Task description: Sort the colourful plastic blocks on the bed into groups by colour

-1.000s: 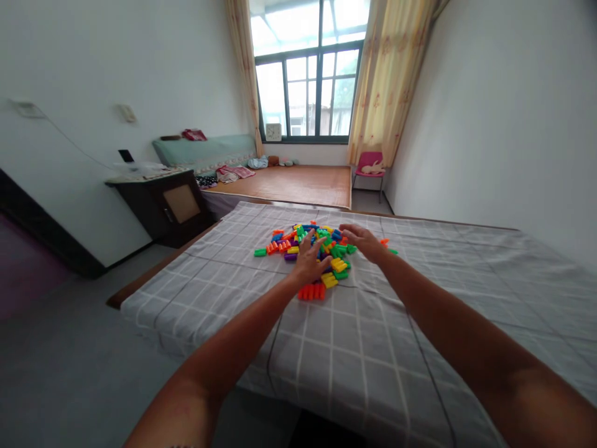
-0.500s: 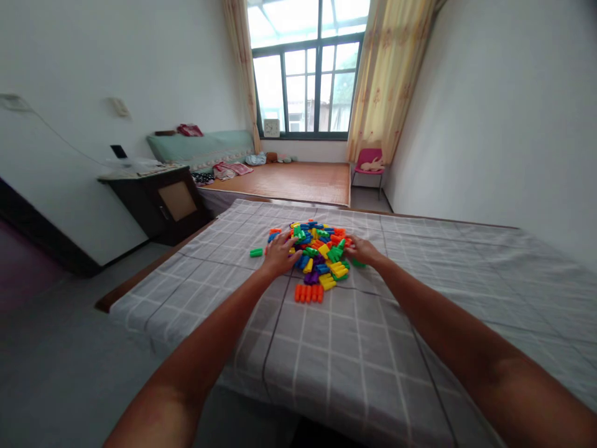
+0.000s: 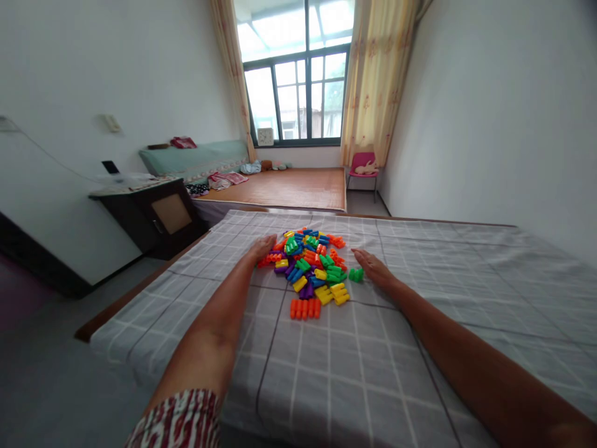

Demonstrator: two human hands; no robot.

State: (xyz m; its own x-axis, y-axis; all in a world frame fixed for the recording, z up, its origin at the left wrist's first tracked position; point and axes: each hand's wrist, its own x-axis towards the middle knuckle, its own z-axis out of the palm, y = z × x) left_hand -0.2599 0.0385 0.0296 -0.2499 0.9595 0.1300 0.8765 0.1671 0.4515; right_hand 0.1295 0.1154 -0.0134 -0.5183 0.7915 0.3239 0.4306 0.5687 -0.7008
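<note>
A heap of plastic building blocks (image 3: pixel 310 258) in orange, green, blue, yellow and purple lies on a grey checked cloth (image 3: pixel 368 367). At the heap's left edge rests my left hand (image 3: pixel 265 246), fingers stretched forward, touching or just beside some orange blocks (image 3: pixel 271 259). To the right of the heap my right hand (image 3: pixel 372 266) lies low with its fingers extended and nothing in it. Close to its fingertips is a small green block (image 3: pixel 356 275). An orange row of joined blocks (image 3: pixel 305 308) lies in front of the heap, below some yellow blocks (image 3: pixel 339 293).
Beyond the cloth-covered surface stands a bed with a brown mat (image 3: pixel 303 188). A dark cabinet (image 3: pixel 170 218) is on the left. At the back right is a pink chair (image 3: pixel 363 167) with a soft toy on it, near a curtain (image 3: pixel 380 81).
Both hands have moved outward, the left one off the heap to its left edge, the right one a little away from it. The view has shifted slightly.
</note>
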